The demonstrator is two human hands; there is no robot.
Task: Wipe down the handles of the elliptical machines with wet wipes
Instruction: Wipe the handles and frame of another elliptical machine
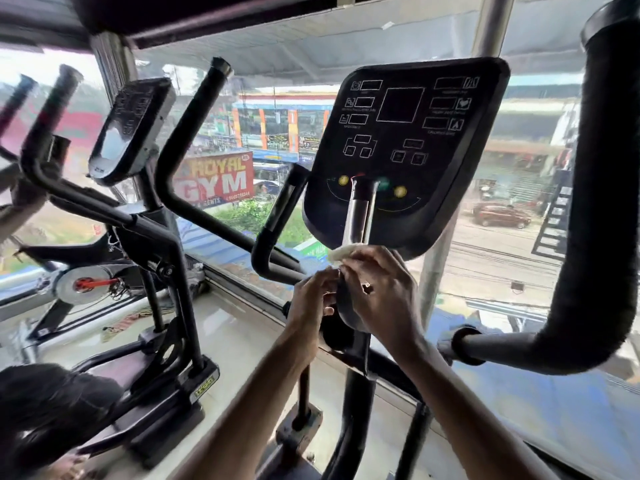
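Observation:
I stand at an elliptical machine with a black console [405,147]. Both my hands meet just below the console, at the central post. My right hand [381,289] pinches a white wet wipe [343,252] against the metal stem [358,216]. My left hand [311,299] curls its fingers round the black fitting [344,303] under the stem. A short black handle [273,230] rises left of the console. A long padded handle [602,202] curves up on the right, apart from both hands.
A second elliptical [135,133] stands to the left with its own long handle [187,133] and console. Big windows run behind the machines, above a tiled sill [235,323]. A steel pillar [446,244] stands behind the console.

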